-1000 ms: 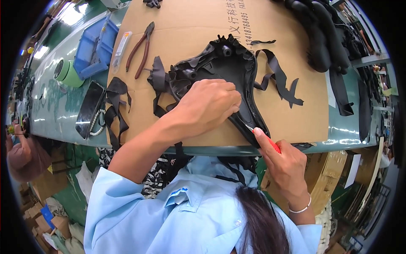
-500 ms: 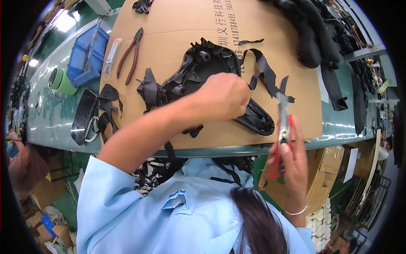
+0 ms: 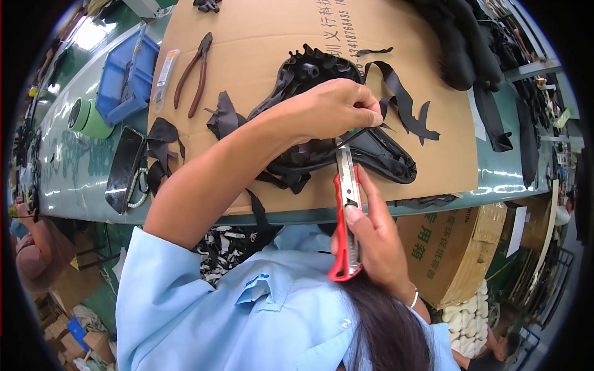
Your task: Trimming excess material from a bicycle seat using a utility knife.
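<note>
Over the black shell, slanted narrow end front-right near the counter's front edge, a dark strip is pinched in the left hand, toward which the red cutter, gripped in the right hand, is pointed.

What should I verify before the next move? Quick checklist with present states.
1. Knife grip: ok, right hand is closed around the red-handled utility knife.
2. Blade exposed: ok, extended, pointing toward the black saddle-shaped piece.
3. Left hand protection: not ok, bare, with pinched fingers near the blade tip.
4. Blade contact with the thin black strip at those fingers: cannot tell, they overlap in this view.
5. Pliers out of the way: ok, lying apart on the cardboard sheet.
</note>
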